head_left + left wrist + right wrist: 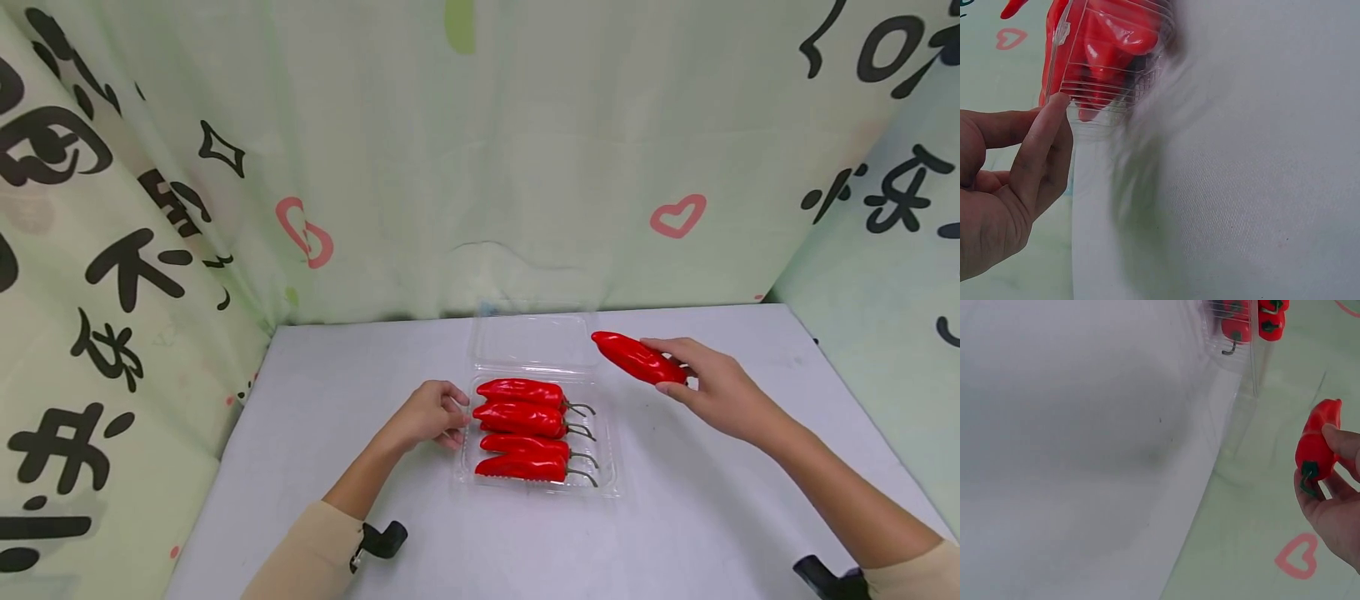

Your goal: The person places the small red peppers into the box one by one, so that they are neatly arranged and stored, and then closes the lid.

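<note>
A clear plastic clamshell box (609,479) sits on the table, holding several shiny red peppers (521,419) laid side by side with their green stems to the right. My left hand (431,414) is at the box's left side; in the left wrist view its fingertips (1059,103) pinch the rim. Over the table to the right of the lid, my right hand (716,387) grips another red pepper (633,354) between thumb and fingers, tip pointing left. The right wrist view shows this pepper's green stem (1310,472) near the palm.
The box's transparent lid (534,340) stands open at the back, near the table's far edge. A white cloth covers the table (360,358). Printed curtains (465,167) hang behind it and along both sides.
</note>
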A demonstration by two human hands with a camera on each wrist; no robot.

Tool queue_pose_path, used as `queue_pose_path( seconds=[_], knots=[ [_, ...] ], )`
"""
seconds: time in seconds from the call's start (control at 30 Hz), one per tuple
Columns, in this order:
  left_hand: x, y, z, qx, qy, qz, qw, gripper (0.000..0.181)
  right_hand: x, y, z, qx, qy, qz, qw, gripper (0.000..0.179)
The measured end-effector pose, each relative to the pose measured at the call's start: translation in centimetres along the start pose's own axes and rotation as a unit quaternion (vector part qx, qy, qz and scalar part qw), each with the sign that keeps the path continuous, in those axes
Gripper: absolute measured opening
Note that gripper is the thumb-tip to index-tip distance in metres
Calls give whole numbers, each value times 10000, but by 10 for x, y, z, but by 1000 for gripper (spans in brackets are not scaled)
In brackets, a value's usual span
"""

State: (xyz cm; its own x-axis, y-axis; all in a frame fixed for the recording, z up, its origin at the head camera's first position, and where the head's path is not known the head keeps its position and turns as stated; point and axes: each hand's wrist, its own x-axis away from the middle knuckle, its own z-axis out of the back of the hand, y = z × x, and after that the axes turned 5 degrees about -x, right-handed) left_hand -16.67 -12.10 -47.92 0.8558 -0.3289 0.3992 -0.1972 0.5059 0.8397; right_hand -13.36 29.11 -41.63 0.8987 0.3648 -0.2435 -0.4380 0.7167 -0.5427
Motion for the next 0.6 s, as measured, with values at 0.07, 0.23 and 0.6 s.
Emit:
queue_pose_path(
  seconds=[0.07,0.23,0.6],
  knots=[
    [0,0,0,-5,6,14,10000,26,-1,-4,-3,-42,-54,96,9999,67],
    [-1,1,0,-27,4,20,10000,26,-6,-15,-8,-118,-229,181,9995,67],
    [0,1,0,-73,27,77,9999,26,-17,-39,-26,-536,-814,355,9946,65]
  ],
)
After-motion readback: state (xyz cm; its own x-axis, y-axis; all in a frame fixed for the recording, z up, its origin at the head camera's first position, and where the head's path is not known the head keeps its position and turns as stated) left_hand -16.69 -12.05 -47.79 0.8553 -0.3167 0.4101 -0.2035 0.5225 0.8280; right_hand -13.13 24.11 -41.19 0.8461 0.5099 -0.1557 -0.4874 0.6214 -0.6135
